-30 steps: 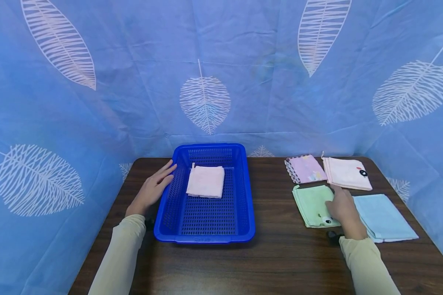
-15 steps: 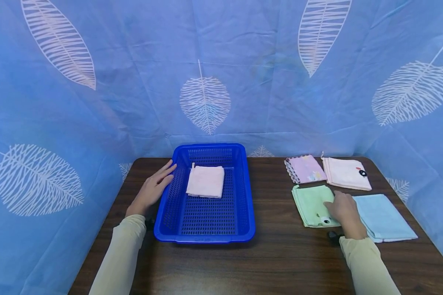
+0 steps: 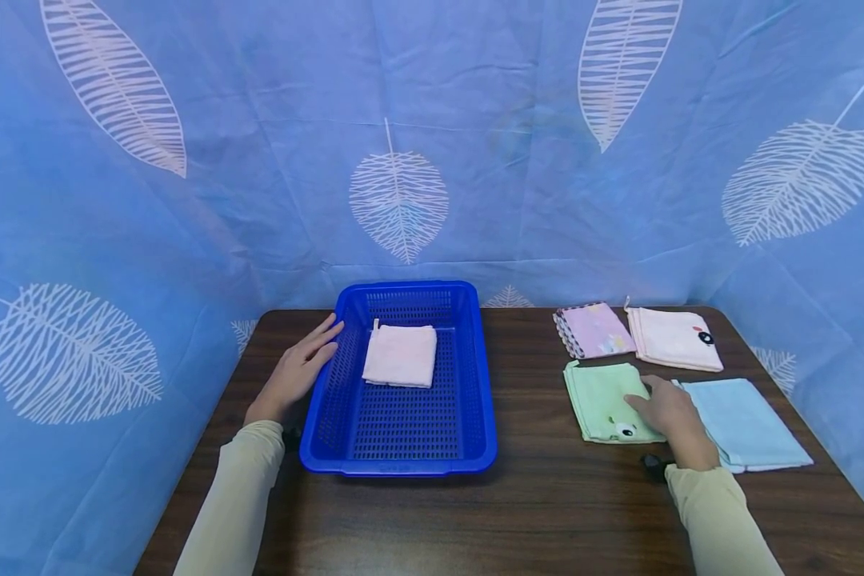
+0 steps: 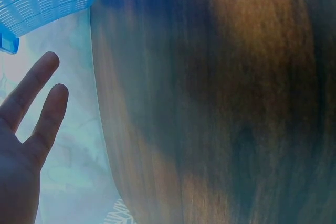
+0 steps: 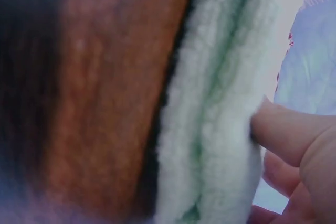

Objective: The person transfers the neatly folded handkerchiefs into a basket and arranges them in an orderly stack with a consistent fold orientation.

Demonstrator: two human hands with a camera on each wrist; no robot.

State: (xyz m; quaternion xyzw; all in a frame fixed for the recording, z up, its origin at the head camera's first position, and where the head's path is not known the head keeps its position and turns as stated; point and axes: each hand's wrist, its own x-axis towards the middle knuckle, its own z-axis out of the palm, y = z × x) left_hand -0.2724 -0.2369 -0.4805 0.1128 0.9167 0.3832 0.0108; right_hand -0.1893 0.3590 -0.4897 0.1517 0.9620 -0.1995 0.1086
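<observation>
A folded green towel (image 3: 605,404) with an eye design lies flat on the right of the table. My right hand (image 3: 671,412) is at its right edge, the thumb on the upper face and the fingers bent at the side, pinching it. In the right wrist view, the thumb (image 5: 286,129) presses the towel's thick folded layers (image 5: 210,108). The fingertips are partly hidden. My left hand (image 3: 295,374) rests with spread fingers against the left wall of a blue plastic basket (image 3: 432,466). Inside that basket lies a folded pale pink towel (image 3: 400,356).
A folded light blue towel (image 3: 749,424) lies right of my right hand, partly behind it. Further back are a purple patterned towel (image 3: 596,330) and a white towel (image 3: 677,338) with a dark eye. A blue leaf-print cloth (image 3: 475,200) hangs behind the dark wooden table (image 3: 533,512).
My right fingers have drawn back from near the white towel to the green towel's right edge. The green towel has shifted slightly left. My left hand has stayed at the basket.
</observation>
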